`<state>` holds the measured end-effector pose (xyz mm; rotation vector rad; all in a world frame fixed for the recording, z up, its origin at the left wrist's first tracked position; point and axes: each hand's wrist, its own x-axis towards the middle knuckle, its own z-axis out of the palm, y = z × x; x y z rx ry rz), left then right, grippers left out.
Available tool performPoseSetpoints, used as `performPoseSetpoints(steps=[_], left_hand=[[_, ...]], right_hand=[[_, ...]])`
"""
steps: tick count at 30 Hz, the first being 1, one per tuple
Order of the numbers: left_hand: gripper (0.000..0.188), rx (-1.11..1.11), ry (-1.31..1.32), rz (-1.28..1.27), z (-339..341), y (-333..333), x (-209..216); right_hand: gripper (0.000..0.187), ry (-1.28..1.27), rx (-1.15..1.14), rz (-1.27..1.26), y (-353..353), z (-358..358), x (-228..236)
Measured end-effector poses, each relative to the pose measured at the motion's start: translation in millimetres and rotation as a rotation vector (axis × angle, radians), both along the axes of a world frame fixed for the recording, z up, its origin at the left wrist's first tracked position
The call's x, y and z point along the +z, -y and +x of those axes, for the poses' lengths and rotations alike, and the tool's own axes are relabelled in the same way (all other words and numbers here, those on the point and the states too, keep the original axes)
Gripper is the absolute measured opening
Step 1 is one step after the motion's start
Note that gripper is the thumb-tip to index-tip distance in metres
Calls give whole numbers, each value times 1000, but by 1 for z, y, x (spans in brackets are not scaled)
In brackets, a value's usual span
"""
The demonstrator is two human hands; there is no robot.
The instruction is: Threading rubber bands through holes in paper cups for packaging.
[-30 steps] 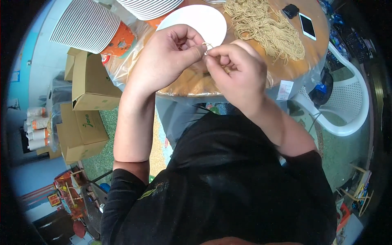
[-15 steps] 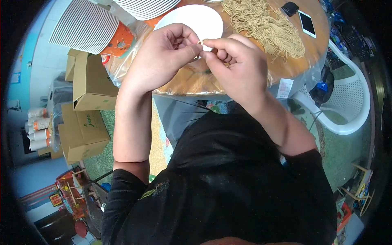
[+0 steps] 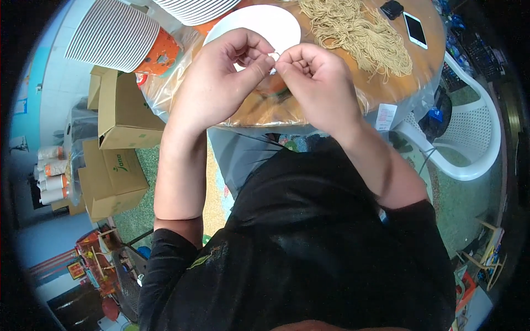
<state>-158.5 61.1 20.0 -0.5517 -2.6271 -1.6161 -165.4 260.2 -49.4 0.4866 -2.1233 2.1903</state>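
left hand (image 3: 221,77): we are pinching a pale strand (image 3: 275,55) over the white plate's (image 3: 270,25) near rim
pale strand: thin, curling between the hands, left nearer; long axis unclear
right hand (image 3: 323,83): we are meeting the left's fingertips; grip unclear
tan yarn (image 3: 359,36): lying tangled right of the plate

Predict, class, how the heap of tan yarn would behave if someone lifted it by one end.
The heap of tan yarn would probably hang floppily, since its strands lie in loose, wavy bends. It may snag or trail, because many strands cross. Rolling seems unlikely, as it lies spread across the table.
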Motion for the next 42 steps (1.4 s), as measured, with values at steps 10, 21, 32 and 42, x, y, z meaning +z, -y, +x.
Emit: performPoseSetpoints(steps=[10, 21, 32, 42], left_hand=[[18, 85, -605, -311, 17, -8, -16], [6, 164, -600, -304, 15, -10, -24], [8, 124, -560, -350, 23, -5, -19], [11, -18, -575, -533, 31, -2, -14]], right_hand=[[13, 223, 236, -285, -7, -4, 5], [18, 41, 190, -203, -8, -16, -10], [12, -499, -83, 413, -20, -33, 14], [9, -747, -269, 493, -20, -46, 8]])
